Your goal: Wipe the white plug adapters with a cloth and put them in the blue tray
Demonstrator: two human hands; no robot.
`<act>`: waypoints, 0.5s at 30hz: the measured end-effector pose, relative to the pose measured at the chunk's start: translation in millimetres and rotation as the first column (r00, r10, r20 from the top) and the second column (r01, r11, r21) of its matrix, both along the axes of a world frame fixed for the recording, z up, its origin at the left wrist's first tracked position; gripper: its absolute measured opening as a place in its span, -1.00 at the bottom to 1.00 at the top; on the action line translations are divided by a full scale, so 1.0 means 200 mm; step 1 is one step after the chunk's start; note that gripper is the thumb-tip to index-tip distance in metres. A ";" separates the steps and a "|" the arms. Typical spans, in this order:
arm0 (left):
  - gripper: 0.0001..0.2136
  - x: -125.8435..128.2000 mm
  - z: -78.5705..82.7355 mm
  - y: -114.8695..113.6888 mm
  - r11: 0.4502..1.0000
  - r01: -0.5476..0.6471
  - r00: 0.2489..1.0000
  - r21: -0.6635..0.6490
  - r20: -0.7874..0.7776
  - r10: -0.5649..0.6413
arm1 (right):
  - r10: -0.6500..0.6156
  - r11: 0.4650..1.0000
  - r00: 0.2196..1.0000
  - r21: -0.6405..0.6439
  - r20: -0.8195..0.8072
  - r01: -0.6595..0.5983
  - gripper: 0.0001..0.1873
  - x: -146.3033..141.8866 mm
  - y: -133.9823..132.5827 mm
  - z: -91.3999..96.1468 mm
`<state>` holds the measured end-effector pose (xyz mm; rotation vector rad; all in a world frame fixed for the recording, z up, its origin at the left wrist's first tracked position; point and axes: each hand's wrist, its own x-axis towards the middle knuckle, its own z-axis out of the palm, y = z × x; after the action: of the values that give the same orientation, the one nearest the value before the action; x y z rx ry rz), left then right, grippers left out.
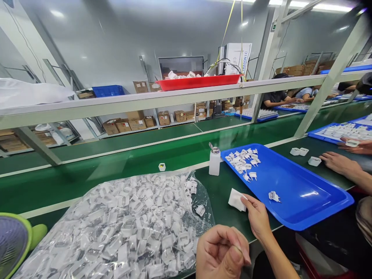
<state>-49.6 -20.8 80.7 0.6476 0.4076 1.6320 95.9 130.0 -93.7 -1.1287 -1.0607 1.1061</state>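
My right hand (257, 215) pinches a folded white wipe (236, 199) over the green bench, just left of the blue tray (308, 213). Closer to me, my left hand (222, 252) is closed, thumb against fingers; anything in the pinch is too small or hidden to make out. Left of it lies a large clear plastic bag (205, 193) full of white plastic plug housings (145, 217). In the blue tray, several white two-pin plug parts (244, 161) are heaped at the far left, and a single plug part (274, 196) lies apart near the middle.
A white pump bottle (214, 161) stands behind the wipe. One white housing (162, 166) sits on the green belt. At right, a co-worker's hands (340, 161) are near white housings (314, 161). A red tray (200, 82) rests on the overhead shelf. A green-rimmed fan (14, 240) stands at left.
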 end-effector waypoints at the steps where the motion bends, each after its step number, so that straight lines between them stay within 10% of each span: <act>1: -0.74 0.00 0.00 0.00 1.000 -0.004 1.000 0.005 0.002 0.004 | -0.001 1.000 1.000 0.001 0.002 0.001 -0.69 0.00 0.00 0.00; 10: -0.85 -0.01 -0.01 -0.01 0.994 -0.024 0.990 0.105 -0.133 0.038 | -0.006 1.000 1.000 -0.003 0.011 0.006 -0.68 0.00 0.01 0.00; 15: -0.31 -0.01 -0.07 0.04 0.947 0.171 0.984 0.273 -0.091 -0.151 | -0.037 0.999 0.999 -0.036 -0.020 0.037 -0.66 0.00 -0.01 0.00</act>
<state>-52.3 -13.7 66.9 0.9278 0.1677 1.5258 96.1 128.2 -93.5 -1.1582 -1.0039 1.1089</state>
